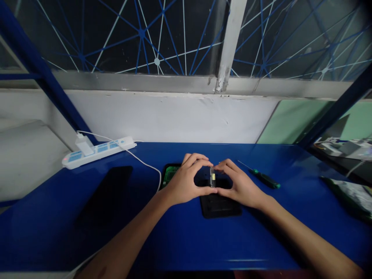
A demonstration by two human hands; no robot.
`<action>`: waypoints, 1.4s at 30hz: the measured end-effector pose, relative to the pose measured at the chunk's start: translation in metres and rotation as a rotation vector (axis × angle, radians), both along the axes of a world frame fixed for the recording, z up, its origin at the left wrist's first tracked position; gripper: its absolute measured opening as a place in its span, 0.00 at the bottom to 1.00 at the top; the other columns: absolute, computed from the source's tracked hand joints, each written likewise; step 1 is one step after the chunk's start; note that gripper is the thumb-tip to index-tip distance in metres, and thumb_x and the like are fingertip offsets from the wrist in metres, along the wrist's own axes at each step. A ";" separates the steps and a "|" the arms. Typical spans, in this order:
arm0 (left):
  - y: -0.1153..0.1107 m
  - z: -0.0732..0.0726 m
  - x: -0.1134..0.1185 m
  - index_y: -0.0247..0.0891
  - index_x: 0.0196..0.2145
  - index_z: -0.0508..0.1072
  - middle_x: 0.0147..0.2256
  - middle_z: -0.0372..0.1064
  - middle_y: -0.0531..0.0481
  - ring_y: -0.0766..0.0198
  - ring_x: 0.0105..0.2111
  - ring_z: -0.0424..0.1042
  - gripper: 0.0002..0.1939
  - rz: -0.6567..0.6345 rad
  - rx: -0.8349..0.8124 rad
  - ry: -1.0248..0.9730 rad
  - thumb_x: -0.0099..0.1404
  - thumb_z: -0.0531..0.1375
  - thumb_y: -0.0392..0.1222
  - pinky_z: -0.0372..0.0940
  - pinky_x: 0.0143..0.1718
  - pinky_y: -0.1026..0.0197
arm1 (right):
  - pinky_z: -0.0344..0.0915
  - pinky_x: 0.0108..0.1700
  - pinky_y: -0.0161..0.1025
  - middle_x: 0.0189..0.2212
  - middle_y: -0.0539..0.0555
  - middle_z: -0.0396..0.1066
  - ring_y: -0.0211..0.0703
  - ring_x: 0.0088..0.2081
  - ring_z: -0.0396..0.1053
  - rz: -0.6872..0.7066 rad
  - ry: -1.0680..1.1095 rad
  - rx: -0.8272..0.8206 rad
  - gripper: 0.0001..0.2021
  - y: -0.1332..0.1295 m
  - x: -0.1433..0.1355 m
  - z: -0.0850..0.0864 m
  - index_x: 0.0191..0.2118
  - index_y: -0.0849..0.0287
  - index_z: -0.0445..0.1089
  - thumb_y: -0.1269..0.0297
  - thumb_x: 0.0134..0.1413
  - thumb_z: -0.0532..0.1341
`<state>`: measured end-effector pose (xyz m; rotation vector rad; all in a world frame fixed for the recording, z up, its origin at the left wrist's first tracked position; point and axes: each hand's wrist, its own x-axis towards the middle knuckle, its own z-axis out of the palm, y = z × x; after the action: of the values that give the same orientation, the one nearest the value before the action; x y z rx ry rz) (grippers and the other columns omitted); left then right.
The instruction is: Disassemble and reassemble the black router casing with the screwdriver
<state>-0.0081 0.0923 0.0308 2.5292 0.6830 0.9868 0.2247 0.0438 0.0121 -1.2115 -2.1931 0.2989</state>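
My left hand (187,180) and my right hand (236,184) meet in front of me, fingers curved and thumbs touching or nearly so. Between their fingertips they grip a thin, grey part with a yellow patch (213,177), stood nearly edge-on; its exact kind cannot be made out. Just below lies a black rectangular panel (221,207), partly covered by my hands. Behind my left hand a black-rimmed case with a green inside (171,173) shows only in part. A screwdriver (266,179) with a green and black handle lies to the right of my right hand.
On the blue table (180,240), a white power strip (99,153) sits at the back left, with a charger (84,144) and white cable (142,161). A dark flat object (106,193) lies left. A silvery bag (351,195) is at the right edge.
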 end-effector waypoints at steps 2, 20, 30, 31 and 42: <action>0.003 -0.001 -0.002 0.46 0.51 0.68 0.53 0.64 0.46 0.48 0.54 0.62 0.29 0.014 0.012 0.031 0.56 0.74 0.51 0.65 0.54 0.41 | 0.71 0.54 0.51 0.49 0.58 0.66 0.51 0.50 0.71 -0.015 -0.013 -0.011 0.23 0.001 0.001 0.001 0.55 0.53 0.64 0.54 0.57 0.66; 0.014 -0.009 -0.007 0.42 0.49 0.68 0.53 0.66 0.45 0.48 0.54 0.63 0.26 0.076 0.166 0.147 0.56 0.72 0.47 0.67 0.53 0.43 | 0.72 0.49 0.51 0.47 0.58 0.66 0.51 0.48 0.70 -0.031 0.010 0.074 0.22 -0.002 0.008 0.009 0.54 0.54 0.65 0.57 0.56 0.67; 0.006 -0.005 -0.003 0.43 0.50 0.68 0.53 0.66 0.45 0.47 0.54 0.63 0.27 0.081 0.138 0.154 0.55 0.72 0.44 0.66 0.53 0.42 | 0.72 0.51 0.53 0.48 0.59 0.67 0.53 0.49 0.71 -0.017 0.017 0.072 0.22 -0.003 0.006 0.011 0.55 0.54 0.66 0.54 0.57 0.66; 0.005 -0.005 -0.002 0.43 0.50 0.68 0.53 0.66 0.46 0.47 0.54 0.63 0.27 0.082 0.131 0.147 0.55 0.72 0.44 0.66 0.53 0.42 | 0.72 0.50 0.53 0.48 0.59 0.67 0.53 0.49 0.71 -0.018 0.019 0.070 0.22 -0.003 0.007 0.011 0.55 0.53 0.66 0.54 0.57 0.66; -0.004 -0.004 0.006 0.43 0.41 0.73 0.50 0.66 0.47 0.48 0.51 0.63 0.23 0.084 -0.112 0.086 0.50 0.76 0.47 0.65 0.52 0.42 | 0.69 0.55 0.52 0.48 0.59 0.71 0.52 0.52 0.71 -0.132 0.034 0.015 0.18 0.004 0.014 0.011 0.55 0.54 0.69 0.52 0.68 0.54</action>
<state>-0.0025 0.0884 0.0263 2.4743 0.8518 0.8453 0.2389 0.0475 0.0228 -1.3269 -2.0720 0.2465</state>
